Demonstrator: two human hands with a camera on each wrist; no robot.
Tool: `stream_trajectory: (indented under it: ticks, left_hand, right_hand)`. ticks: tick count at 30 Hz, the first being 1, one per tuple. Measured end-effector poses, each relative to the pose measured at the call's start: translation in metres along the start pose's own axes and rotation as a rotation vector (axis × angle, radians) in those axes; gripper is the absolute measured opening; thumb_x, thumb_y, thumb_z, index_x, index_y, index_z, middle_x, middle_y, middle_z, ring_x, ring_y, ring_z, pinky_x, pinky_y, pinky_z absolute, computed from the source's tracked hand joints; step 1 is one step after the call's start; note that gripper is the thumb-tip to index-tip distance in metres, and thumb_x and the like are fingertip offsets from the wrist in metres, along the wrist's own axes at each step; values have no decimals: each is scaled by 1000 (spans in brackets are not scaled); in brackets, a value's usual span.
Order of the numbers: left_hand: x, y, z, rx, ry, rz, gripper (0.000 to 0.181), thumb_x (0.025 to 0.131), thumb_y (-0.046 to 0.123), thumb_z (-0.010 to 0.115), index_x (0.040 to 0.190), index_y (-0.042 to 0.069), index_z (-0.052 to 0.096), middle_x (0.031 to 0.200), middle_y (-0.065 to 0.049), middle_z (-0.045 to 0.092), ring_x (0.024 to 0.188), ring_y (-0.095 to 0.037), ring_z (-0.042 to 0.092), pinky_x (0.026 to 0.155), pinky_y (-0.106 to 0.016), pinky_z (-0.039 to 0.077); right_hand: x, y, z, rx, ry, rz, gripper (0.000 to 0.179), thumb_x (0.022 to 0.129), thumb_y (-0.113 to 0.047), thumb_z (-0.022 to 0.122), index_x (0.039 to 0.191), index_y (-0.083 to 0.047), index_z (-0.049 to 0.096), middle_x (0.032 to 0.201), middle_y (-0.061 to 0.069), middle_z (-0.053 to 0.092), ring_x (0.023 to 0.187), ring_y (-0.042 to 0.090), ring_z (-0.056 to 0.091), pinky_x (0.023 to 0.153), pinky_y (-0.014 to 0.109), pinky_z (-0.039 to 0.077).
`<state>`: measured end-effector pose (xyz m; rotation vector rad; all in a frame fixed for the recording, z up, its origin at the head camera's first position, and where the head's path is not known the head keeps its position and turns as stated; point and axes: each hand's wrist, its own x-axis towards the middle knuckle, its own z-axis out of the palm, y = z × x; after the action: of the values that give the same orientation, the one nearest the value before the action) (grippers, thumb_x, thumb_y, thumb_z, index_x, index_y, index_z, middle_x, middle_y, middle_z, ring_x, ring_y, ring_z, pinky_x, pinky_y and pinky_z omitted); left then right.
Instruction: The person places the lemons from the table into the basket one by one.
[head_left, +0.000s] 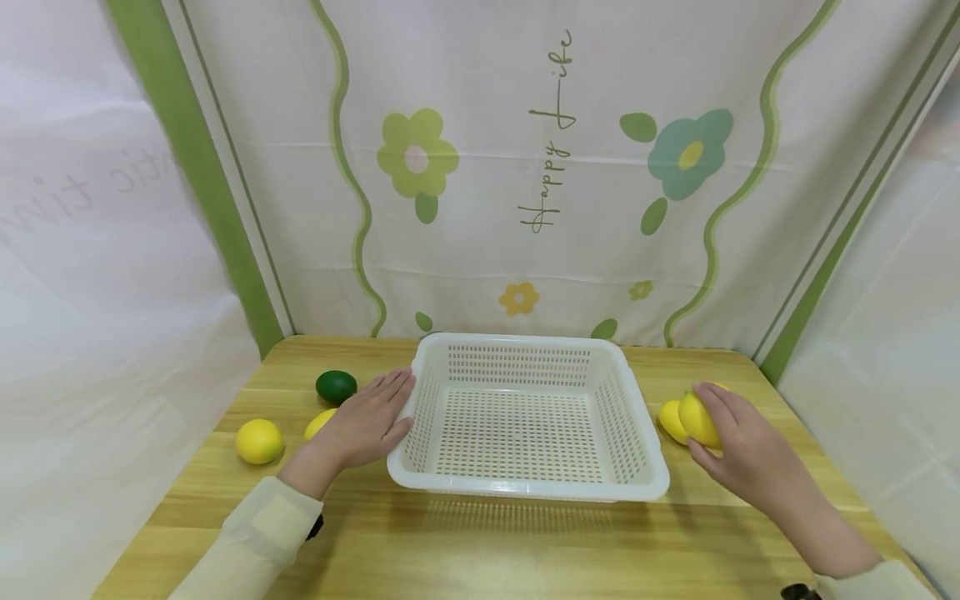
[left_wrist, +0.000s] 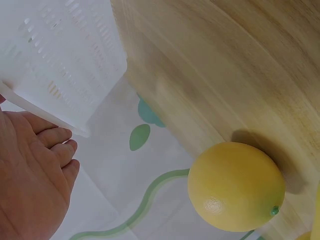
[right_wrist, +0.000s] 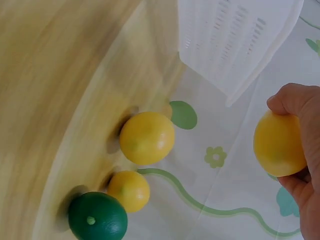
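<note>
My right hand (head_left: 750, 454) grips a yellow lemon (head_left: 697, 421) between thumb and fingers, lifted beside the basket's right end. Under it lies another lemon (head_left: 671, 422), partly covered in the head view. The right wrist view shows two lemons on the table, a larger one (right_wrist: 147, 138) and a smaller one (right_wrist: 128, 191), with a dark green fruit (right_wrist: 98, 216) close by. At the left, my left hand (head_left: 367, 425) lays its extended fingers along the rim of a white perforated plastic basket (head_left: 525, 487). Nothing lies inside the basket.
Left of the basket are a lemon (head_left: 259, 442), a second lemon (head_left: 318, 423) partly behind my left hand, and a dark green fruit (head_left: 336, 387). A printed white curtain (head_left: 480, 208) rises behind the wooden table (head_left: 480, 550) and along both sides.
</note>
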<state>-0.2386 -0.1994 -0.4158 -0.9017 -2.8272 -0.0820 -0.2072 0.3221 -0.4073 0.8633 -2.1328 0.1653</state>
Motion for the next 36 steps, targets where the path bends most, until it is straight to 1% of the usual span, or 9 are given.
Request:
stream_trajectory:
  ticks: [4, 7, 17, 25, 30, 36]
  left_hand:
    - [1, 0, 0, -3, -4, -1, 63, 102, 35, 42, 148, -7, 30, 154, -20, 29, 143, -34, 25, 115, -47, 20]
    - [1, 1, 0, -4, -8, -4, 64, 101, 35, 43, 148, -7, 31, 154, -20, 29, 143, -34, 24, 115, -47, 20]
    - [0, -1, 0, -1, -2, -3, 64, 101, 35, 43, 148, -7, 31, 154, -20, 29, 142, -34, 25, 115, -47, 20]
    - [1, -2, 0, 1, -21, -9, 64, 102, 36, 42, 149, -6, 30, 155, -19, 28, 143, -33, 24, 116, -46, 19]
    - [1, -2, 0, -1, -23, -12, 64, 102, 35, 43, 149, -6, 30, 155, -19, 28, 143, -33, 24, 116, -47, 20]
    - [2, -1, -1, -4, -22, -12, 64, 102, 36, 42, 149, -6, 30, 155, -19, 28, 143, -33, 24, 116, -47, 20]
  right_hand:
    - [7, -1, -1, 12, -6, 9, 69, 97, -47, 37, 118, 16, 55, 108, 31, 58, 90, 45, 59, 69, 53, 55]
    - [12, -3, 0, 19, -3, 8, 69, 97, -48, 37, 117, 16, 55, 109, 30, 59, 90, 45, 59, 69, 53, 55]
    - [32, -8, 3, 60, -3, -28, 68, 97, -47, 39, 120, 15, 54, 111, 29, 59, 92, 44, 60, 71, 53, 55]
    - [45, -14, 6, 64, 3, -60, 65, 97, -45, 38, 121, 14, 54, 111, 29, 59, 90, 45, 61, 63, 53, 56]
    - [54, -18, 10, 77, 6, -81, 64, 97, -43, 36, 120, 14, 54, 111, 28, 59, 90, 44, 61, 65, 53, 56]
    - [65, -23, 13, 101, 0, -118, 60, 97, -38, 37, 122, 14, 54, 111, 27, 59, 92, 43, 61, 70, 52, 55]
